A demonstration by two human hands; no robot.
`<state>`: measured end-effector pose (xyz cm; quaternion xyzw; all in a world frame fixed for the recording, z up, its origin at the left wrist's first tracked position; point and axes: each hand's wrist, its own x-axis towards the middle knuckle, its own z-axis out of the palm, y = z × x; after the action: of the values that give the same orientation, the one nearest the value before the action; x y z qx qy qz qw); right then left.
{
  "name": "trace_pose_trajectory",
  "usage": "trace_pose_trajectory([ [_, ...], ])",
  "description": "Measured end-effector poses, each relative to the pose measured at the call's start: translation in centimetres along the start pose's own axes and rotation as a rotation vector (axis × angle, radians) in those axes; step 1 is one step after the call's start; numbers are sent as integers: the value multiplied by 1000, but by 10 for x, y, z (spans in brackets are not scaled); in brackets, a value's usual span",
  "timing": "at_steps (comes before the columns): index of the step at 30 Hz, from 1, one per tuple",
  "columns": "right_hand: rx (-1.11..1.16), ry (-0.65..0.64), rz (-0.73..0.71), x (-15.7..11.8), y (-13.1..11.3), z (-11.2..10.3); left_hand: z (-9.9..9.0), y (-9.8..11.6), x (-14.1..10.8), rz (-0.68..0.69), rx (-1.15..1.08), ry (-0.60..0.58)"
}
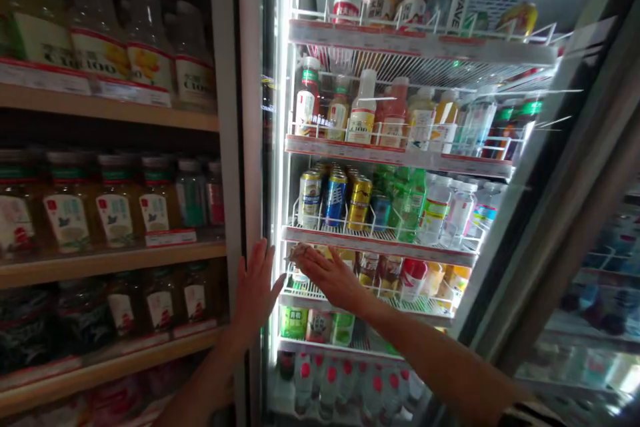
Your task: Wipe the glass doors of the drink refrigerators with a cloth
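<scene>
Inside a lit drinks fridge, my right hand [330, 275] reaches to the left side, just under the front edge of the shelf [380, 244] that holds cans. Beneath its fingertips is a small crumpled greyish-brown cloth [299, 252], partly covered by the fingers. My left hand [255, 283] is spread against the fridge's left frame [250, 167], holding nothing. Behind my right hand stand several cups and cans, among them a red one [414, 279]. Above it are a white can [310, 199], a blue can [335, 199] and a gold can [360, 203].
Wooden shelves [115, 260] with bottled drinks stand to the left. Upper wire racks [400, 153] hold more bottles, and pink-capped bottles [327, 390] stand at the bottom. A dark-framed glass door [530, 213] stands open on the right.
</scene>
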<state>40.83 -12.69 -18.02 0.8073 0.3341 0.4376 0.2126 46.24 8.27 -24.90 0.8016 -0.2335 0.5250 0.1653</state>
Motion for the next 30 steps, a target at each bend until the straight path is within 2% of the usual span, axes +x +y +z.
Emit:
trace_pose_trajectory([
  [1,3,22,17,13,-1,1,-2,-2,-2,-5,9,1],
  [4,9,94,205,53,6,-2,-10,-8,-2,-46,26,23],
  [6,11,102,247,66,5,0,-15,-12,-1,-64,31,30],
  [7,15,86,216,66,0,3,-17,-14,-1,-65,33,39],
  [10,56,7,7,55,-20,14,-22,-20,1,-46,43,66],
  [12,75,-22,-53,51,-23,15,-24,-22,2,-39,49,77],
  [13,70,-10,-30,53,-19,13,-24,-22,4,-37,50,78],
  [17,9,111,239,64,11,-2,-23,-17,20,-36,29,83],
  [19,-7,100,234,57,16,-7,-23,-13,31,-27,2,89],
  [22,-32,26,61,40,18,-13,-23,-7,49,-10,-41,106],
  [23,-40,17,46,38,23,-16,-23,-5,55,-6,-51,107],
  [25,-54,38,143,41,40,-28,-24,0,69,5,-64,114],
  [28,-78,112,391,53,68,-47,-26,8,91,28,-84,158],
  [30,-92,114,384,54,72,-51,-27,12,103,40,-95,204],
])
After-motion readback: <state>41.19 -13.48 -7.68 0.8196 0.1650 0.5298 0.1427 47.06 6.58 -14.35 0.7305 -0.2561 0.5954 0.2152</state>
